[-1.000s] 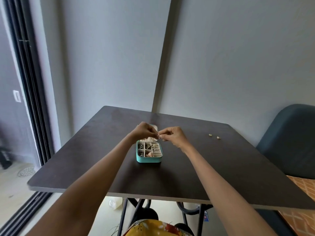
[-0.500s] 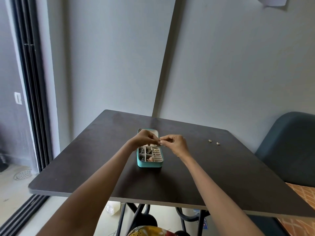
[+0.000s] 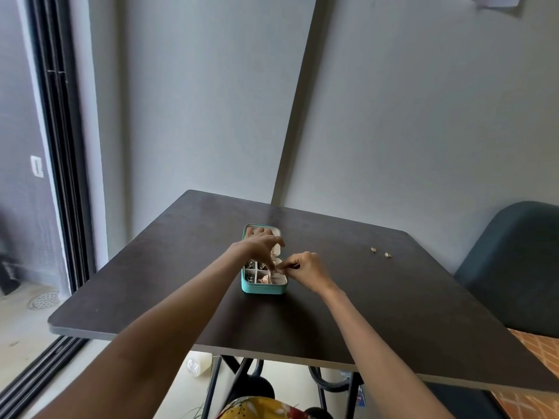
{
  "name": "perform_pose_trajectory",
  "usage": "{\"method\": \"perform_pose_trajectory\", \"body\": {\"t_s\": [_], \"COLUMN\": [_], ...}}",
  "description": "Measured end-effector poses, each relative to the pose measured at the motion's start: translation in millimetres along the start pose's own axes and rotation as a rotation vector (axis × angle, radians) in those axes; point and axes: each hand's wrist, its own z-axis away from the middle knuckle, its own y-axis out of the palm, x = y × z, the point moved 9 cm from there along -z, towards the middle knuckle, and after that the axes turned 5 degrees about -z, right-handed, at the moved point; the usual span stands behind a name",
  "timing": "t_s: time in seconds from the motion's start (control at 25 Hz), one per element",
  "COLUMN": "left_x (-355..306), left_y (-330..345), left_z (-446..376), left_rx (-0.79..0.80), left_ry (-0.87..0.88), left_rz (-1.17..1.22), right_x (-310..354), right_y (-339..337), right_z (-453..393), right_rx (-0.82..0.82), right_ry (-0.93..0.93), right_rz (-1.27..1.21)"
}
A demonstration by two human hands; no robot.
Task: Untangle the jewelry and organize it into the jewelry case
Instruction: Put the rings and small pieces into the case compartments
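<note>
A small teal jewelry case [image 3: 263,288] lies open in the middle of the dark table [image 3: 181,282], its lid flat behind it. Its white compartments hold several small pieces, among them a gold piece [image 3: 266,279]. My left hand [image 3: 260,244] hovers over the case with its fingers spread downward. My right hand [image 3: 305,269] is at the case's right edge, thumb and forefinger pinched on a tiny piece of jewelry too small to make out. Two small earrings [image 3: 380,252] lie on the table to the right, apart from both hands.
A dark blue chair [image 3: 514,267] stands at the table's right side. Grey walls close off the back. A sliding door frame [image 3: 60,176] runs down the left. Under the table are black legs and a white object on the floor.
Both hands have dropped from above the case toward its compartments. The left hand's fingers have spread over the case, while the right hand keeps its pinch.
</note>
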Motion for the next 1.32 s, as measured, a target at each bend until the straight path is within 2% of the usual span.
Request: {"method": "perform_pose_trajectory", "body": {"t_s": [0.16, 0.44, 0.72, 1.04, 1.16, 1.32], "left_x": [-7, -12, -9, -17, -15, -10], "left_y": [-2, -8, -4, -11, -10, -9], "left_z": [-3, -4, -4, -6, -5, -3], "left_rx": [0.027, -0.018, 0.075, 0.018, -0.003, -0.006], "left_ry": [0.032, 0.062, 0.063, 0.071, 0.057, 0.030], "left_rz": [-0.077, -0.159, -0.125, -0.198, -0.182, -0.143], "right_x": [4, 12, 3, -1, 3, 4], "right_y": [2, 7, -7, 4, 6, 6], "right_z": [-4, -2, 3, 5, 9, 11], "right_rx": [0.033, 0.076, -0.085, -0.048, -0.071, -0.059], "right_ry": [-0.029, -0.091, -0.082, -0.066, -0.072, -0.086], "right_rz": [0.085, 0.138, 0.020, 0.000, 0.072, 0.039]}}
